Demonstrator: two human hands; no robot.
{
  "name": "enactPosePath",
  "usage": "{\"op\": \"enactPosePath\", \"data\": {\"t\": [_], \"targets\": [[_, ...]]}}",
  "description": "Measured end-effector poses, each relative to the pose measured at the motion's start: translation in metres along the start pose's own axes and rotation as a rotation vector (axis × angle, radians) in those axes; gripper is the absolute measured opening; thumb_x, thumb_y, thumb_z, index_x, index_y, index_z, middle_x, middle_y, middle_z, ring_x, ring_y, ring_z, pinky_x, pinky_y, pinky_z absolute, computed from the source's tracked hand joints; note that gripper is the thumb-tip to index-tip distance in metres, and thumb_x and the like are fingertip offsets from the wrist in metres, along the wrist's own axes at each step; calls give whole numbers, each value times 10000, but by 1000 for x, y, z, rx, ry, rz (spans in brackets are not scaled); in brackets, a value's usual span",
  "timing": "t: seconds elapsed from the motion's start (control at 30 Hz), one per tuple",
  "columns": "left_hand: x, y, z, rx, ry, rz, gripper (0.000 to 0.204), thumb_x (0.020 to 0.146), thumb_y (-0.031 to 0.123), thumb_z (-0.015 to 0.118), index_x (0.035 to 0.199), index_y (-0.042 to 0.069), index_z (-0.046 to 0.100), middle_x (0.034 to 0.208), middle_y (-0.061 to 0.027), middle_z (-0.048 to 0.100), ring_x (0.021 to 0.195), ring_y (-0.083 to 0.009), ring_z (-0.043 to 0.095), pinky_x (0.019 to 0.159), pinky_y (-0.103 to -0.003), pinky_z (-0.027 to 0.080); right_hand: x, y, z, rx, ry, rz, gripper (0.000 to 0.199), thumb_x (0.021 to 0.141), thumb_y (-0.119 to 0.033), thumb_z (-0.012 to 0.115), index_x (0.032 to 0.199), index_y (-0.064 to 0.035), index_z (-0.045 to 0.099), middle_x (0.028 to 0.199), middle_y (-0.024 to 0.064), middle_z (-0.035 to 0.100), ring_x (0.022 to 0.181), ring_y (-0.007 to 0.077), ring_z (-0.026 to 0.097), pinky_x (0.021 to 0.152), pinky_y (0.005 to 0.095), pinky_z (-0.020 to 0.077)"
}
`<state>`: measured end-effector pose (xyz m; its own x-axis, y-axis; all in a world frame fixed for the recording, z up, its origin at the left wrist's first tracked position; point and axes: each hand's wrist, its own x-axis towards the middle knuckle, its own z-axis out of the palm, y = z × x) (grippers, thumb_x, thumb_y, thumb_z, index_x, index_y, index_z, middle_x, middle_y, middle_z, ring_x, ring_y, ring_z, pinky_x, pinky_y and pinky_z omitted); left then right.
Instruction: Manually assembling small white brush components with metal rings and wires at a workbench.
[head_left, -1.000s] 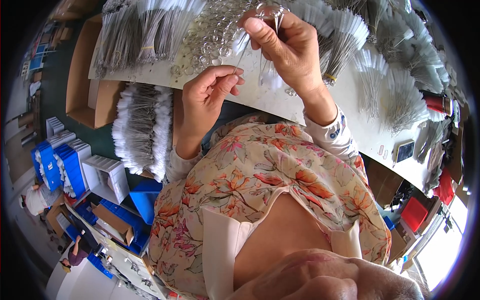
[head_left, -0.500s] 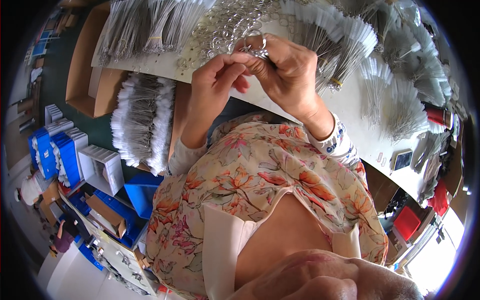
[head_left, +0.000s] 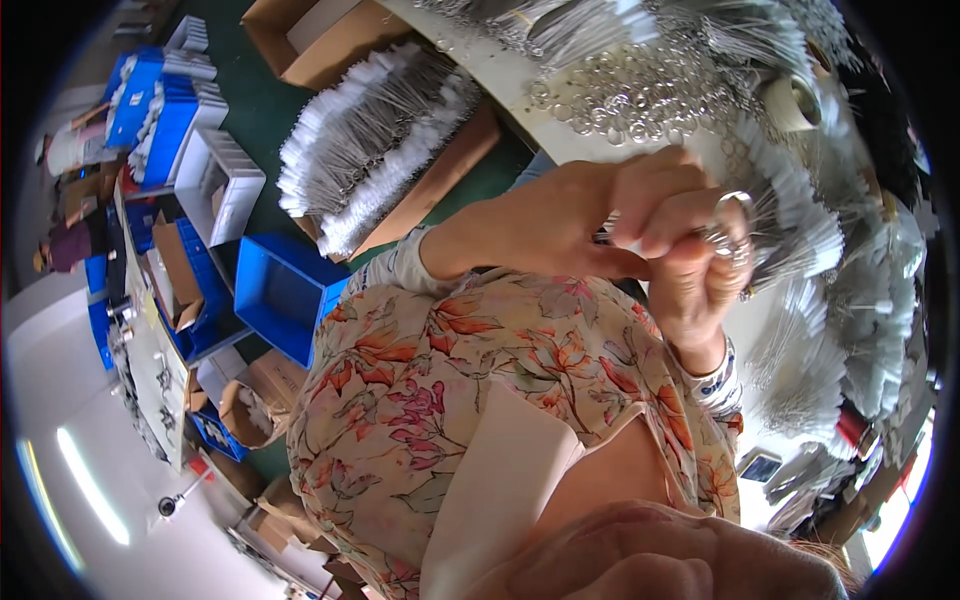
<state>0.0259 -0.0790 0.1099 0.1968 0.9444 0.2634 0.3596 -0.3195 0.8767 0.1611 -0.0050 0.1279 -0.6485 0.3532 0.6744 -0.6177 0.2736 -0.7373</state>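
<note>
My two hands meet above the near edge of the table. Bright metal rings [head_left: 735, 240] stick out from the closed fingers of my right hand [head_left: 695, 300]. My left hand [head_left: 565, 220] reaches across from the left, its fingers closed against the right hand's. A small metallic glint shows between the two, but what my left fingers pinch is hidden. Beyond them a heap of loose metal rings [head_left: 650, 95] is spread over the white table [head_left: 510, 75]. Thin wire brushes with white bristles [head_left: 800, 230] lie in bundles right beside my right hand.
A cardboard box [head_left: 440, 195] packed with white-bristled wire brushes stands left of the table. Around it are another carton [head_left: 330, 40], a blue bin [head_left: 290, 300] and a white crate [head_left: 215, 185]. A tape roll [head_left: 792, 103] and a phone [head_left: 760, 465] rest on the table. People are far left.
The view has swung, so the table and ring heap sit farther right. My left hand has come across onto the right hand. Rings stay in my right fingers.
</note>
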Motion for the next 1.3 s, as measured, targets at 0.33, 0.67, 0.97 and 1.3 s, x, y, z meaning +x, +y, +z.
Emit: {"op": "enactPosePath", "data": {"t": [0.33,0.67,0.97,1.3], "targets": [[-64,-120,-80,1020,-79,-150,194,727,111,582,907,152,642,727,-29,576,748,-230,583,750,-365,454,-30,2,-13,2,212,398,399,765,-136,704,1093,18,537,1041,94,547,951,184,531,897,325,382],[-95,-158,-85,778,-468,-675,189,781,127,591,950,90,667,1112,-148,586,1063,-275,543,851,-419,420,-72,13,-33,143,468,728,121,824,-21,598,940,16,599,864,35,593,821,99,550,749,228,432],[139,-56,-118,-128,-696,-344,320,821,26,597,1136,-13,555,949,-112,642,805,-166,635,745,-292,517,-58,-27,-122,-170,536,689,121,835,1,589,955,3,607,912,31,606,852,97,559,759,228,448],[394,-280,-172,1047,-75,-259,296,782,260,630,1001,61,636,972,-141,649,894,-299,620,764,-371,486,-65,-55,-285,-832,627,763,182,841,-140,596,955,-3,631,756,35,629,689,80,563,630,227,463]]}}
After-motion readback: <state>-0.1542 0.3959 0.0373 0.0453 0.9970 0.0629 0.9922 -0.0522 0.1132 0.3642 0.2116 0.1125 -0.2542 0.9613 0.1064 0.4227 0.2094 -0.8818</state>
